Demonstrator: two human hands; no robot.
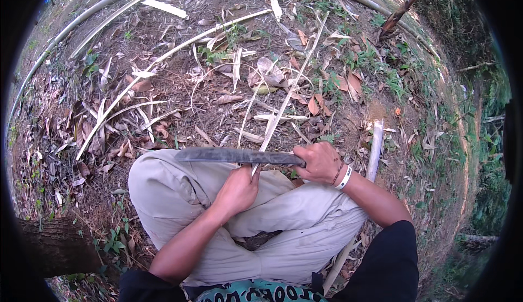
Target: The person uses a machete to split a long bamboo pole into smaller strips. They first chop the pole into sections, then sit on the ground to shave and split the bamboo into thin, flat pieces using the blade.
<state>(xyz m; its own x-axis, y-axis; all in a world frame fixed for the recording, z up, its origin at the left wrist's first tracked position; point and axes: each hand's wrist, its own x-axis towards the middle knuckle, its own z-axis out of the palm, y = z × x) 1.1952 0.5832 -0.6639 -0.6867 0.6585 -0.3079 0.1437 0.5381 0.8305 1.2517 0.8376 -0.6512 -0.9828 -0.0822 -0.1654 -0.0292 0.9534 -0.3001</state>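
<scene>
My right hand (320, 162) is closed round the handle of a machete (234, 155). Its dark, broad blade lies crosswise above my lap and points left. Below the blade, my left hand (238, 189) pinches the near end of a thin, pale strip (279, 115), which looks like split bamboo. From there the strip runs away from me over the leaf litter, up and to the right. The blade crosses over the strip close to my left fingers and hides a short piece of it. My crossed legs in light trousers (305, 204) are just beneath both hands.
A long split strip (180, 47) lies on the ground ahead, among shavings and dry leaves. Long poles (70, 28) curve along the far side. A pale pole (375, 148) lies by my right knee, a brown log (54, 246) at the lower left. Bushes border the right.
</scene>
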